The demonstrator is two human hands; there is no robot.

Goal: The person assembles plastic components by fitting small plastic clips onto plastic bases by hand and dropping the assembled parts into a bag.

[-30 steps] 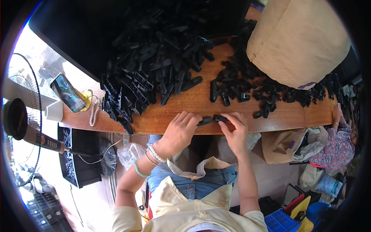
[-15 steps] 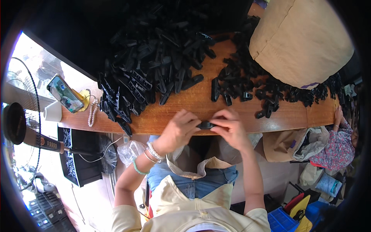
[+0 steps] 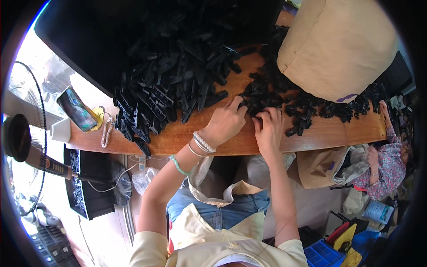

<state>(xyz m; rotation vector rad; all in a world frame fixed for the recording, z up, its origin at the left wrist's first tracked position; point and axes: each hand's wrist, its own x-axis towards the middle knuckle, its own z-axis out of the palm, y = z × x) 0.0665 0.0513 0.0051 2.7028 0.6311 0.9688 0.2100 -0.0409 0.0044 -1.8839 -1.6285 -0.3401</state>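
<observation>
I sit at a wooden table (image 3: pixel 187 138). A big heap of long black plastic clips (image 3: pixel 173 84) lies at its left and middle, and a spread of small black plastic pieces (image 3: pixel 302 111) runs to the right. My left hand (image 3: pixel 224 123), with bead bracelets on the wrist, reaches forward; its fingertips pinch a black piece at the near edge of the small-piece spread. My right hand (image 3: pixel 268 130) lies just right of it, fingers curled into the same pieces. What it holds is hidden.
A large tan sack (image 3: pixel 338 44) stands on the table's far right. A phone (image 3: pixel 78 110) and a bead string (image 3: pixel 106 131) lie at the left end. A fan (image 3: pixel 18 138) and a black bin (image 3: pixel 86 187) are on my left. Another person (image 3: pixel 391 160) sits at right.
Half a second ago both hands were together at the table's near edge on one black piece. They have now moved forward into the small black pieces.
</observation>
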